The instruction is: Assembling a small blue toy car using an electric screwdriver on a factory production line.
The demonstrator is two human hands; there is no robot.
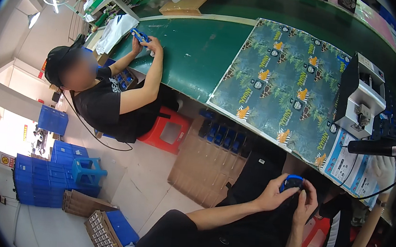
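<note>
Above my lap, beside the table's front edge, my left hand has its fingers closed round the side of a small blue-and-black rounded piece. It looks like a toy car part, but its exact kind is hard to make out. My right hand grips the same piece from the other side, with the thumb up near it. The fingers partly cover the piece. Nearest to my hands are the patterned mat on the table and an open cardboard box with several blue-and-black toy cars along its far end.
On the right stand a white-and-black machine and a black cylindrical tool, with another person's gloved hand beside it. At the left, a co-worker holds a blue toy car over the green table. Blue crates stand on the floor.
</note>
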